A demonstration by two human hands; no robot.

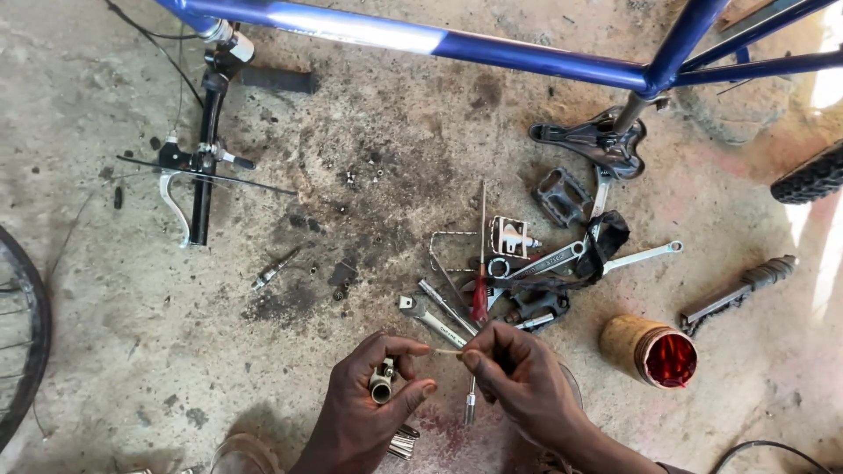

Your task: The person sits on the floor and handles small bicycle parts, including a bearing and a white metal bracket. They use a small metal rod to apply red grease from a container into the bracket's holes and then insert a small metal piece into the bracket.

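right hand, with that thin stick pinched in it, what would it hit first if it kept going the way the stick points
The right hand points its thin stick toward the left hand. Going straight on, it would probably first meet that hand's fingers, above the small metal tube they hold, though depth is hard to judge.

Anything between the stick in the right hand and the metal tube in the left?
Nothing visible. The thin stick in the right hand points across an open gap toward the small metal tube held in the left hand.

stained concrete floor point(132, 333), sunlit rt
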